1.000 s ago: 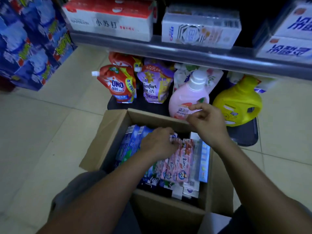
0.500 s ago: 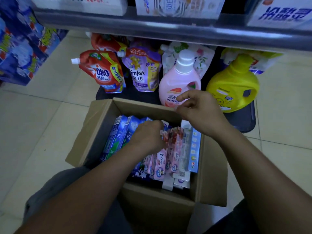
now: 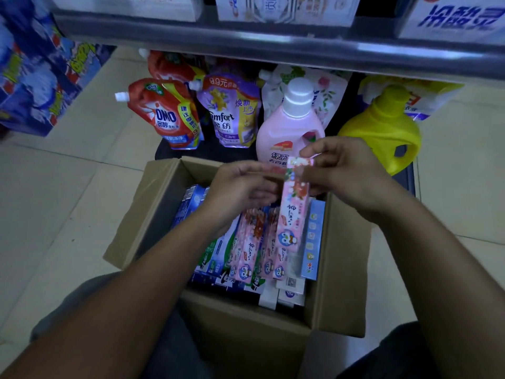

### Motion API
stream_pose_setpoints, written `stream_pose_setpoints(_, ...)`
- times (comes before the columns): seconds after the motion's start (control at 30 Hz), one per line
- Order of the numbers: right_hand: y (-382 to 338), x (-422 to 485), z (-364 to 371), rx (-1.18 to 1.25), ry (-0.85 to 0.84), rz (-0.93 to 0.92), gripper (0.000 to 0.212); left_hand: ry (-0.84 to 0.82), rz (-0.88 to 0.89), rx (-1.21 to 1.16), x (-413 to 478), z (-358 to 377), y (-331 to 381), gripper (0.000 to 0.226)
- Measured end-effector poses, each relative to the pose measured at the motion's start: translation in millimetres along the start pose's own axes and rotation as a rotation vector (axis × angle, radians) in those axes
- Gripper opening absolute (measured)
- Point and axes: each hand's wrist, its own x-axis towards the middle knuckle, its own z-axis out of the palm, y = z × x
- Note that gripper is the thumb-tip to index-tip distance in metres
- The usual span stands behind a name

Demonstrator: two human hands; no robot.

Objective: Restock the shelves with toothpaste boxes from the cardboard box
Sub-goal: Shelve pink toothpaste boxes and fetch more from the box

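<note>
The step in hand is the taking out of one box. A pink toothpaste box [image 3: 293,212] is lifted above the cardboard box [image 3: 341,269], which stands open on the floor in front of the person. It is tilted, with its far end up between the two hands and its near end over the other packs.

The right hand [image 3: 347,170] has the grip on it: thumb and fingers pinch the upper end of the pink box. The left hand [image 3: 240,187] lies with curled fingers against the left side of the same box. This hand is blurred, so I cannot tell if it really clasps the box or only steadies it.

More pink packs [image 3: 251,247] and blue packs [image 3: 191,203] lie inside the carton, so in my judgement the restocking is far from finished.

The shelf edge [image 3: 273,50] runs above, and white cartons stand on it. Under it, on the lowest level, stand a pink bottle [image 3: 289,127] and a yellow jug [image 3: 382,129].

The next move probably calls for raising the pink box clear of the carton and carrying it up over the shelf edge. One hand should hold it firmly, and it should pass the pink bottle without knocking it. Which place on the shelf belongs to this product, the view does not show.
</note>
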Motion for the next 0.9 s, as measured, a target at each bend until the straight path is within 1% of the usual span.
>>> stream_pose_setpoints(0.03,-0.8,0.9,-5.5,0.037,0.047,0.010,0.016,0.072,0.013,0.189,0.9,0.7,-4.2,0.025)
stream_pose_setpoints(0.07,-1.8,1.6,-11.4,0.063,0.091,0.016,0.017,0.100,0.058,0.486,0.4,2.2,-9.1,0.021)
stream_pose_setpoints(0.1,-2.2,2.5,-17.6,0.084,0.127,0.018,0.018,0.054,0.096,0.798,-1.7,5.4,-15.5,0.015)
stream_pose_setpoints(0.13,-2.6,3.5,-23.7,0.104,0.153,0.015,0.017,-0.024,0.095,1.042,-5.8,10.1,-22.7,0.014)
stream_pose_setpoints(0.17,-2.7,4.3,-28.6,0.119,0.171,0.011,0.015,-0.090,0.068,1.192,-10.6,15.4,-29.6,0.022)
stream_pose_setpoints(0.2,-2.9,4.7,-32.6,0.131,0.181,0.006,0.015,-0.135,0.043,1.253,-13.7,20.0,-37.4,0.031)
stream_pose_setpoints(0.3,-2.5,5.2,-37.3,0.182,0.185,-0.004,0.017,-0.181,0.012,1.283,-16.2,30.6,-55.8,0.042)
stream_pose_setpoints(0.33,-2.2,5.4,-37.5,0.193,0.181,-0.007,0.017,-0.192,0.005,1.267,-15.7,32.3,-59.4,0.041)
stream_pose_setpoints(0.4,-2.0,6.3,-37.8,0.205,0.170,-0.011,0.018,-0.229,-0.015,1.225,-16.9,35.5,-64.6,0.032)
stream_pose_setpoints(0.47,-2.1,7.4,-38.6,0.221,0.163,-0.016,0.018,-0.235,-0.014,1.198,-18.7,38.7,-67.5,0.034)
stream_pose_setpoints(0.6,-1.5,9.6,-41.3,0.246,0.167,-0.017,0.021,-0.127,0.025,1.233,-17.8,43.9,-66.4,0.053)
stream_pose_setpoints(0.67,-2.4,10.0,-43.2,0.281,0.162,-0.026,0.019,-0.060,0.032,1.239,-14.7,42.5,-56.9,0.056)
stream_pose_setpoints(0.73,-4.3,9.1,-46.4,0.342,0.156,-0.037,0.016,-0.007,0.025,1.121,-11.8,35.0,-45.5,0.057)
stream_pose_setpoints(0.8,-6.9,8.3,-50.5,0.411,0.154,-0.050,0.015,0.017,0.025,0.896,-10.1,22.5,-35.2,0.055)
stream_pose_setpoints(0.83,-8.7,7.9,-52.0,0.444,0.157,-0.054,0.016,0.020,0.045,0.797,-9.9,16.4,-30.9,0.052)
stream_pose_setpoints(0.9,-13.8,8.0,-54.2,0.510,0.169,-0.063,0.019,0.026,0.126,0.684,-9.9,7.6,-20.2,0.050)
